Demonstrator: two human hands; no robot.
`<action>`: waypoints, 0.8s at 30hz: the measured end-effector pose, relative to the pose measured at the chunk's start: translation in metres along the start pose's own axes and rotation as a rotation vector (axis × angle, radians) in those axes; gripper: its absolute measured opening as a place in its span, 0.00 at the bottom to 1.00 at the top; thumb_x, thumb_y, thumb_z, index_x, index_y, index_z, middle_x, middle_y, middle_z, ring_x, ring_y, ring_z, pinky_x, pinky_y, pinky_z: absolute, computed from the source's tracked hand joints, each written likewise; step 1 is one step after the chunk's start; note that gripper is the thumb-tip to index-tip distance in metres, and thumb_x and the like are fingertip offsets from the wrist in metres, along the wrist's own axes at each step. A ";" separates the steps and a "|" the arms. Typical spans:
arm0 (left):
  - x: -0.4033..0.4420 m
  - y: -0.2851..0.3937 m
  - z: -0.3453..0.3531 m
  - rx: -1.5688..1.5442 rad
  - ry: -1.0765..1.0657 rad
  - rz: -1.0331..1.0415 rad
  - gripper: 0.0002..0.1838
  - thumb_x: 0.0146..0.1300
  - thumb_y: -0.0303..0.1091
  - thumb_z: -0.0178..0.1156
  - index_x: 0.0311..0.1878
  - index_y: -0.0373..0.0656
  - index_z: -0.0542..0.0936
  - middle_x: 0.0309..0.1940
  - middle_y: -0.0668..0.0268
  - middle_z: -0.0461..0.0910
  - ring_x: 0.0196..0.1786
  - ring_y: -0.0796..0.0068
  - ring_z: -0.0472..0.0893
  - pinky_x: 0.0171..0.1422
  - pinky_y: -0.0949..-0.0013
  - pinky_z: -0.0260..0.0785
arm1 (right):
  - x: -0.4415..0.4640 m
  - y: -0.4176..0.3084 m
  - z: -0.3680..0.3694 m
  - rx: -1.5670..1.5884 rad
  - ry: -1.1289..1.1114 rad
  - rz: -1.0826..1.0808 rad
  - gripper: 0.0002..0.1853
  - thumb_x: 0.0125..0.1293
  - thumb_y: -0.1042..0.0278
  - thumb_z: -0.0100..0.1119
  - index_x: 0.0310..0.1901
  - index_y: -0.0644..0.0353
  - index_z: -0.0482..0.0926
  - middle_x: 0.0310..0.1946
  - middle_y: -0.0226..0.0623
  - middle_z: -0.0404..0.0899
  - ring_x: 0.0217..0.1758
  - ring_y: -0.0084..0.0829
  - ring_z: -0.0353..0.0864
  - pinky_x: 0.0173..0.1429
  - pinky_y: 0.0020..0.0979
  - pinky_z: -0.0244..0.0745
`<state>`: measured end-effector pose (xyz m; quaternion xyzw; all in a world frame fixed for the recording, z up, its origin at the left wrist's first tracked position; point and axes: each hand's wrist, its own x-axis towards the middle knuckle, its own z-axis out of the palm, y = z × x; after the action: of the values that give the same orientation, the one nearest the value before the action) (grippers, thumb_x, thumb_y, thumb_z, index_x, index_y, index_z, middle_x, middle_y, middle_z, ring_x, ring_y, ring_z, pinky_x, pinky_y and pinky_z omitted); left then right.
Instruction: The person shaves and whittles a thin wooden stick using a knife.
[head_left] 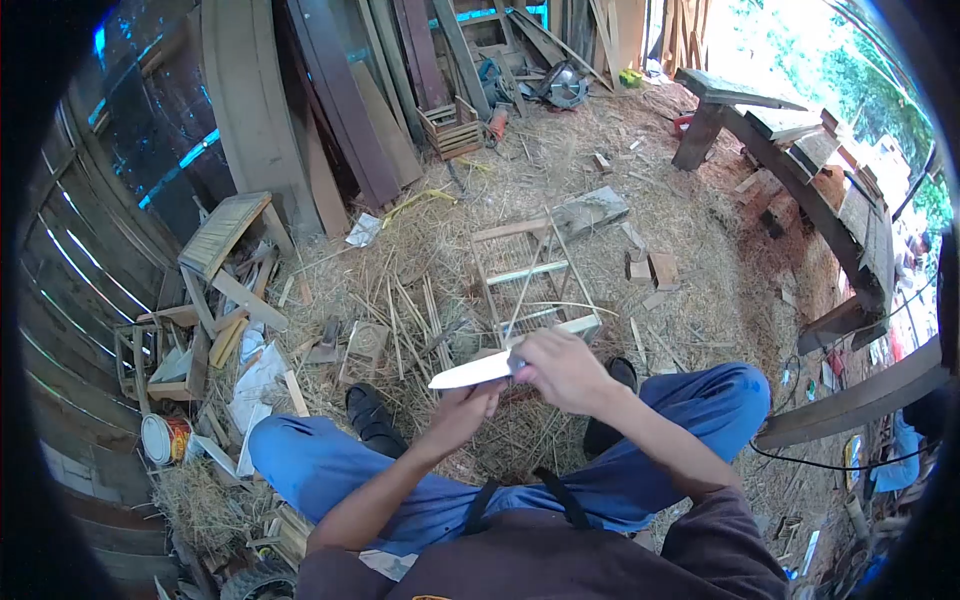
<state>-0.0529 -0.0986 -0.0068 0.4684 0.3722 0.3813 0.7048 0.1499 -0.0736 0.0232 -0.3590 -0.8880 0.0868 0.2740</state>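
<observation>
Knife [468,373] up over the straw-strewn floor [500,445], lying across your left hand [458,418] | your right hand [562,372] clasps its handle | left grip hidden, can't tell | close handwork, seemingly; next move wants fingertips clear

Single head-mounted view, facing forward and steeply down from above the seated wearer's lap [500,500]. Wide, round-edged coverage: knees and forearms near, straw-covered floor [540,160] at mid-range, leaning boards [340,110] farther off. No second view shares the scene.
</observation>
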 end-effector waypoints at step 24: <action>-0.013 -0.001 0.011 -0.052 -0.094 -0.024 0.09 0.79 0.35 0.45 0.52 0.42 0.72 0.27 0.76 0.63 0.24 0.89 0.60 0.27 0.79 0.56 | 0.004 0.064 -0.046 -0.280 0.329 0.411 0.10 0.72 0.61 0.53 0.38 0.60 0.74 0.29 0.44 0.75 0.34 0.45 0.77 0.37 0.45 0.68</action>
<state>-0.0486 -0.1148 -0.0028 0.4628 0.3343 0.3597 0.7380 0.2107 -0.0261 0.0407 -0.5747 -0.7439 -0.0424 0.3385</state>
